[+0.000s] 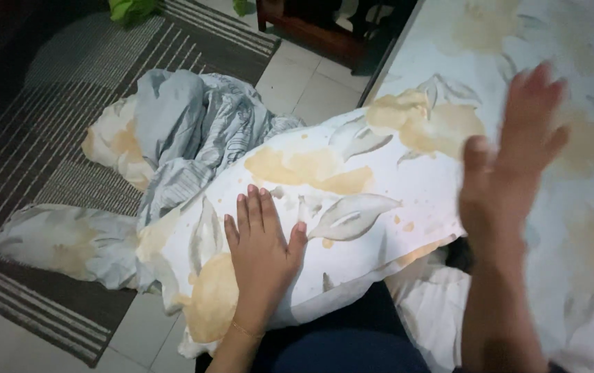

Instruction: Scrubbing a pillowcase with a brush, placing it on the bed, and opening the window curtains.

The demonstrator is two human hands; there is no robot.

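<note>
Dark rug with pale woven stripes (27, 138): flat on pale floor tiles (310, 83). Crumpled grey-blue and cream floral bedding (172, 131): soft, heaped on the rug. Plump white pillow in smooth cotton case printed with ochre blooms and grey leaves (324, 200): long axis running lower left to upper right, lying across the person's lap, far end touching the bed's matching floral sheet (587, 228). Left hand (262, 252): flat on the pillow, fingers straight and close together. Right hand (511, 148): raised above the sheet (motion-blurred), fingers extended, holding nothing.
</note>
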